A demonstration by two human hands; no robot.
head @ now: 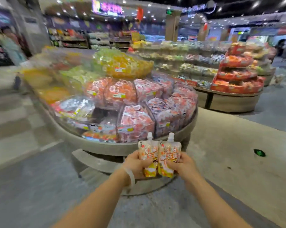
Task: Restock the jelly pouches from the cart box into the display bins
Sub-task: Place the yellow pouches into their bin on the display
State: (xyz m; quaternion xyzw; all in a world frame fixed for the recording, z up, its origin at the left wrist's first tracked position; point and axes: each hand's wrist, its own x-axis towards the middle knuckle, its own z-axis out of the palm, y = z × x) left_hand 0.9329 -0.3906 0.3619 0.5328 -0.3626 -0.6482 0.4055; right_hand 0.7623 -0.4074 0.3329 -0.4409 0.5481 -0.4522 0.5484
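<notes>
My left hand (135, 163) grips one orange-and-white jelly pouch (146, 152) with a white spout, held upright. Beside it my right hand (181, 165) grips a second matching jelly pouch (169, 153), also upright; the two pouches touch side by side. Both are held in front of the round tiered display stand (106, 145), a little short of its front rim. Its clear display bins (135, 124) hold orange, red and purple packets. A front bin at the left (102, 119) looks partly filled. The cart box is out of view.
Yellow and green packets fill the upper tiers (122, 63) of the stand. A second round stand with red boxes (237, 76) is at the right. Shelves line the back. Grey floor (32, 178) lies around the stand. A person (12, 46) stands at far left.
</notes>
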